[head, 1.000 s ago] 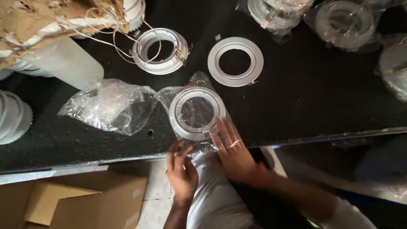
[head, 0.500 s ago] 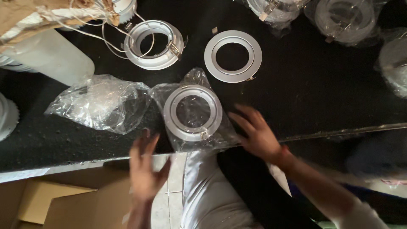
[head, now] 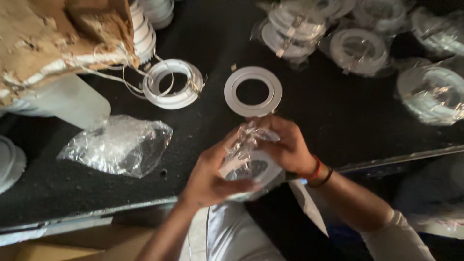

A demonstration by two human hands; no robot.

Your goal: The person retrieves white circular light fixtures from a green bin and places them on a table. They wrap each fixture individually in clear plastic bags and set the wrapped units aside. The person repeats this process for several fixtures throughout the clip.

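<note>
Both hands hold a white round ring fitting point(head: 261, 169) wrapped in a clear plastic bag point(head: 244, 142), lifted at the near edge of the black table point(head: 203, 125). My left hand point(head: 210, 176) grips the fitting from below and the left. My right hand point(head: 285, 145) grasps the bag's crumpled top. A flat white ring point(head: 253, 91) lies on the table just beyond my hands. Further left lies a white ring housing with wire clips point(head: 172, 83).
An empty crumpled clear bag point(head: 118, 145) lies at the left. Several bagged ring fittings point(head: 360, 48) crowd the far right. A torn cardboard box point(head: 53, 38) and a translucent container point(head: 67, 99) sit at far left. Brown cardboard point(head: 63, 241) lies below the table's metal edge.
The bagged fitting lay on the table with both hands open near it. Now both hands have picked it up and hold it at the table edge. The camera has moved closer.
</note>
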